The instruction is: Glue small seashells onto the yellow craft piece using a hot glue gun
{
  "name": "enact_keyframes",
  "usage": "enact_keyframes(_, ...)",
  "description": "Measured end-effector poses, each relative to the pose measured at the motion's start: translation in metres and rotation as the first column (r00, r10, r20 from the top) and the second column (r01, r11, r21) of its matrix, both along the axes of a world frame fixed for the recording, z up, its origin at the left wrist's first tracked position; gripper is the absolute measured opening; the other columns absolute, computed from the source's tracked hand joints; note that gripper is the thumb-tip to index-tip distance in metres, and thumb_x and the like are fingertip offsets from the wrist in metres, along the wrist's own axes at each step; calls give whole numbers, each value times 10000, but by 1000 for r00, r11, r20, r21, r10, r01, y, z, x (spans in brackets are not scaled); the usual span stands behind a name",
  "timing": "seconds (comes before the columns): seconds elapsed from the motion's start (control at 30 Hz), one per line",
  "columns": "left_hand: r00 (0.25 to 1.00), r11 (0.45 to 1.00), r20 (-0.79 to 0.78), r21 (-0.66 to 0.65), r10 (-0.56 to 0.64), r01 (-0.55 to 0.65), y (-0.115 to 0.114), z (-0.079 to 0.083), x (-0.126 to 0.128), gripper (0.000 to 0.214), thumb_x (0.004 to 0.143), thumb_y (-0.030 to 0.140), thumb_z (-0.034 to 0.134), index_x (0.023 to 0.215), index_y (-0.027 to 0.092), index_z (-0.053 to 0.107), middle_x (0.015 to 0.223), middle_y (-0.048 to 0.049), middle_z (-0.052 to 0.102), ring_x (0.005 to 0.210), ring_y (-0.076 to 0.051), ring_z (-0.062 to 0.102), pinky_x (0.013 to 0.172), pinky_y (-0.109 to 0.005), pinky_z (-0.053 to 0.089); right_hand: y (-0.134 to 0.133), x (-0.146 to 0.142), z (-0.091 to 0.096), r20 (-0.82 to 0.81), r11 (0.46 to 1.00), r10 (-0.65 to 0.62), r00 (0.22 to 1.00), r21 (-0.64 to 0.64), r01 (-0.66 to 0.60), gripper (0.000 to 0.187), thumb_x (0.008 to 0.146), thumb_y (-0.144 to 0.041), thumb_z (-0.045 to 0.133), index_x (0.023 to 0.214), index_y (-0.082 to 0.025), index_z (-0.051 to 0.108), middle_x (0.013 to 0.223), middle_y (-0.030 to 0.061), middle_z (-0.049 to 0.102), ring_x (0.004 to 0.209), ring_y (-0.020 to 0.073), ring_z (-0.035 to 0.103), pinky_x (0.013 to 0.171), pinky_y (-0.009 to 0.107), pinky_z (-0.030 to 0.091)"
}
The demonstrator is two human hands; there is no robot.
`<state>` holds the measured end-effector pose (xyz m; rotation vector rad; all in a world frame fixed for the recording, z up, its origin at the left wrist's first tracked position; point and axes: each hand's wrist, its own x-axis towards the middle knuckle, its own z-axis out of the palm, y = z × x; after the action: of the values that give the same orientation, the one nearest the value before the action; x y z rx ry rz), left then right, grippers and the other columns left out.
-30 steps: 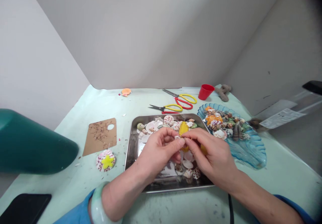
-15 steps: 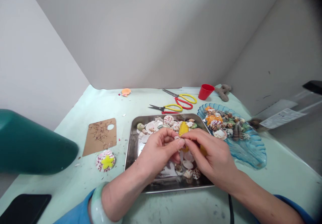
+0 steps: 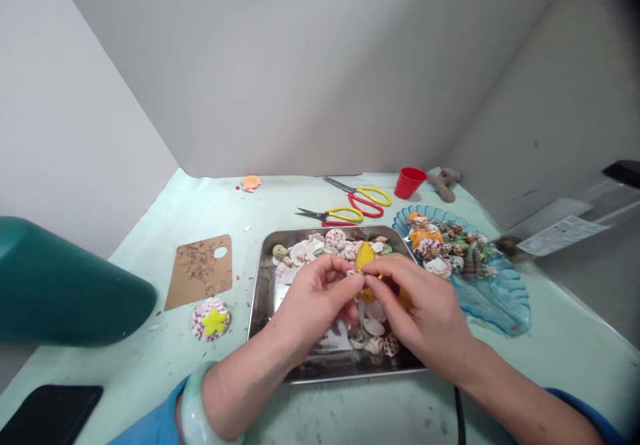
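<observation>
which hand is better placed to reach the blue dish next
Likely the right hand: it is nearer the blue dish, just right of the metal tray. The left hand is farther off and seems to pinch a small shell, though the right hand is there too.

The bench [image 3: 360,418] is pale green. Beneath the hands [image 3: 316,291] sits a metal tray [image 3: 325,366]; beyond them lie two pairs of scissors [image 3: 320,215], a red cup [image 3: 411,183], a grey-brown lump [image 3: 444,186] and an orange shell [image 3: 251,183]. To their left are brown card [image 3: 195,275], a speckled round piece [image 3: 199,317] bearing a yellow flower [image 3: 215,323], and a flat black object [image 3: 53,415]; to their right, a blue dish [image 3: 497,308].
</observation>
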<state>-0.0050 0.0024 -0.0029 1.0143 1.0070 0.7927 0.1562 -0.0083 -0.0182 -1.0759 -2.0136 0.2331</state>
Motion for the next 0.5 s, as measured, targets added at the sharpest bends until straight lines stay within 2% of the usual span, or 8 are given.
enact_keyframes(0.27, 999, 1000, 49, 1, -8, 8, 1, 0, 0, 256, 787, 378, 605, 870, 165, 491, 506, 42, 537, 467, -103, 517, 539, -241, 421, 1, 3, -4, 3, 999, 36, 999, -3, -36, 139, 867, -123, 496, 951, -207, 568, 901, 51, 624, 828, 160, 607, 748, 290, 494)
enact_keyframes(0.5, 999, 1000, 35, -1, -14, 14, 1, -2, 0, 260, 795, 392, 593, 880, 160, 513, 485, 33, 541, 465, -112, 521, 530, -237, 405, 0, 2, -2, 4, 999, 30, 1000, 14, -30, 118, 862, -126, 501, 919, -197, 575, 877, 48, 623, 794, 152, 616, 720, 276, 502)
